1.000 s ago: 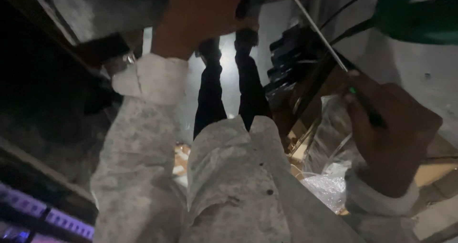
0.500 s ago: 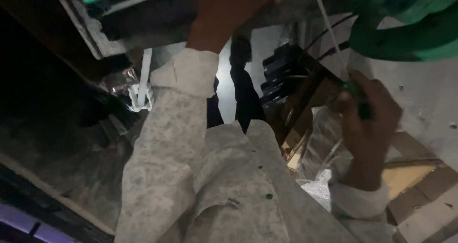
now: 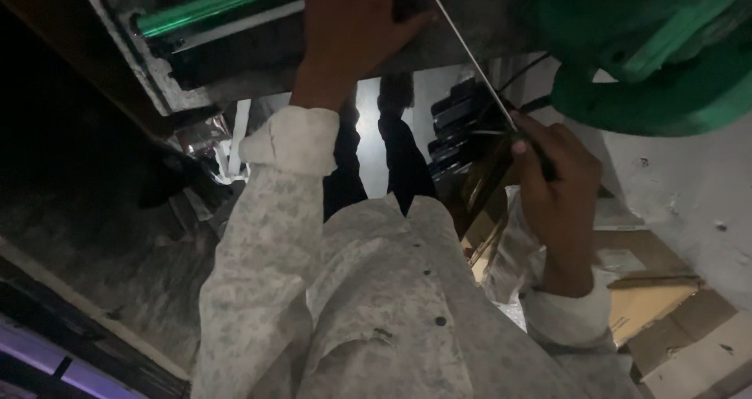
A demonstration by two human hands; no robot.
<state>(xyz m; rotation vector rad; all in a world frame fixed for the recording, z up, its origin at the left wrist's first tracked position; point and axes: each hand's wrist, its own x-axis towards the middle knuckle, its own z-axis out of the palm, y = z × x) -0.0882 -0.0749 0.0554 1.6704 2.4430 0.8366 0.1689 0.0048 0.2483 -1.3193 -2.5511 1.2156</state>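
Note:
My left hand (image 3: 348, 31) lies flat, fingers spread, against a grey metal machine frame (image 3: 235, 78) at the top of the view, beside a shiny green bar (image 3: 211, 6). My right hand (image 3: 552, 180) is closed around a thin dark tool handle, from which a long thin metal rod (image 3: 462, 43) runs up and left toward the frame. A big green rounded machine part (image 3: 650, 46) hangs just above the right hand. Both sleeves are pale and patterned, with white cuffs.
My dark trouser legs (image 3: 376, 164) stand on a pale floor below. A stack of black objects (image 3: 458, 125) sits beside the right hand. Flattened cardboard (image 3: 658, 305) and crumpled clear plastic (image 3: 509, 266) lie at the right. A white wall (image 3: 689, 187) is on the right, a dark bench at the left.
The view has tilted upward, so the frame, green bar and green part fill more of the top. My left hand stays pressed on the frame; my right hand keeps hold of the rod tool.

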